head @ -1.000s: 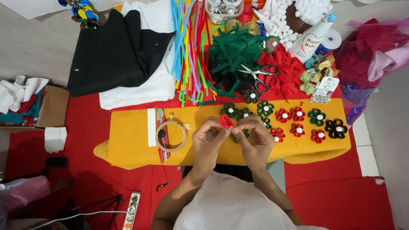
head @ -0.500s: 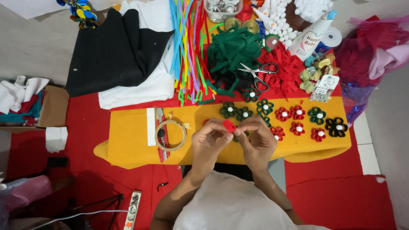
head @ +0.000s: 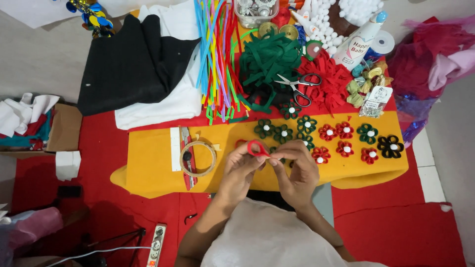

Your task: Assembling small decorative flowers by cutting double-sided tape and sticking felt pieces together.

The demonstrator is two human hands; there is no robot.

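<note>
Both hands meet over the front of a yellow felt sheet (head: 153, 163). My left hand (head: 241, 168) and my right hand (head: 296, 170) pinch a red felt strip (head: 257, 148) bent into a small loop between the fingertips. Just beyond the fingers lie several finished felt flowers (head: 327, 132), red, green and one black, each with a white bead in the middle. A tape roll (head: 198, 158) lies to the left of my left hand.
Scissors (head: 297, 87) rest on heaps of green strips (head: 267, 64) and red strips (head: 336, 81). Coloured pipe cleaners (head: 217, 54), black cloth (head: 133, 62), white cloth (head: 163, 106), a white bottle (head: 358, 42) and white pom-poms (head: 324, 20) lie behind. A cardboard box (head: 64, 128) stands at left.
The red strip between my fingers has opened from a small bunched piece into a clear loop. Both hands stayed in nearly the same place.
</note>
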